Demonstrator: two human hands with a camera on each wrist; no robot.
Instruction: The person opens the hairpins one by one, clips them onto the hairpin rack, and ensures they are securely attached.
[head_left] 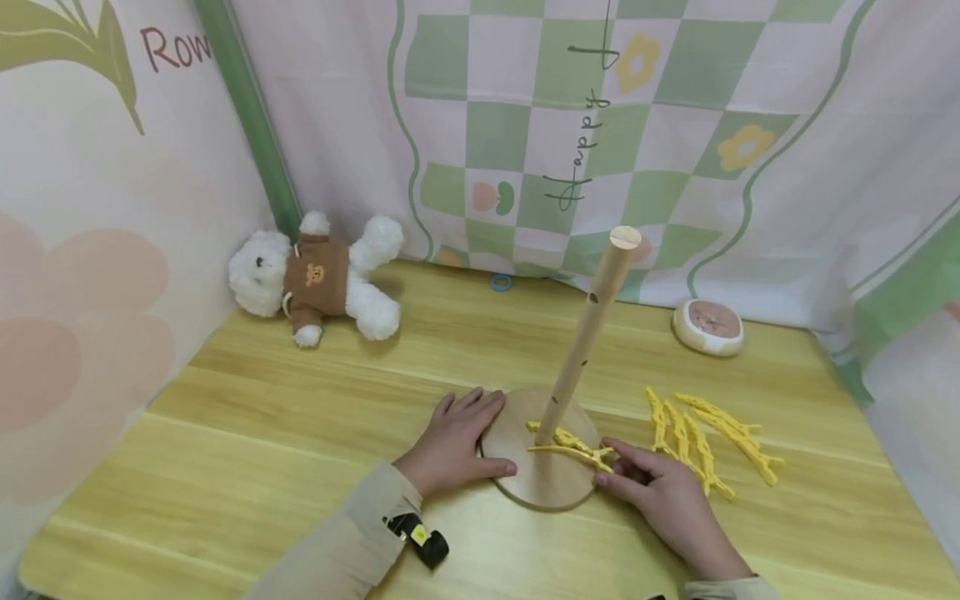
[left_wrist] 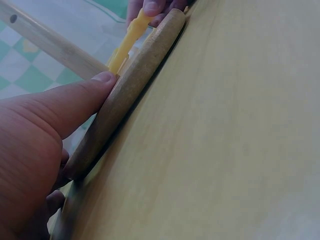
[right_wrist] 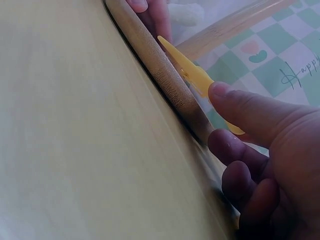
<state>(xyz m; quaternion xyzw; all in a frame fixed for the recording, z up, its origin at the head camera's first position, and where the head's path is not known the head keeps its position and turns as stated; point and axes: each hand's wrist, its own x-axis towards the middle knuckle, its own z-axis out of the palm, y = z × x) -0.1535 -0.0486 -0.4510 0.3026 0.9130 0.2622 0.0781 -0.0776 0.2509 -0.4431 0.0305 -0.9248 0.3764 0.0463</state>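
Observation:
A round wooden base (head_left: 525, 479) with an upright wooden pole (head_left: 576, 358) stands in front of me; small dark holes run along the pole. My left hand (head_left: 457, 446) rests at the base's left side, its fingers extended along the rim and its thumb on top. At the right rim, my right hand (head_left: 663, 500) pinches a yellow branch-shaped plastic piece (right_wrist: 192, 70) between thumb and fingers. The piece lies over the base in front of the pole's foot. A second yellow strip (head_left: 566, 438) shows close behind it; whether the right hand also holds it, I cannot tell.
Several more yellow branch pieces (head_left: 686, 437) lie on the table (head_left: 300, 433) to the right. Farther back are a white-and-pink device (head_left: 708, 327), a small blue ring (head_left: 500, 282) and a plush toy (head_left: 318, 279) in a brown top. Curtains hang behind the table.

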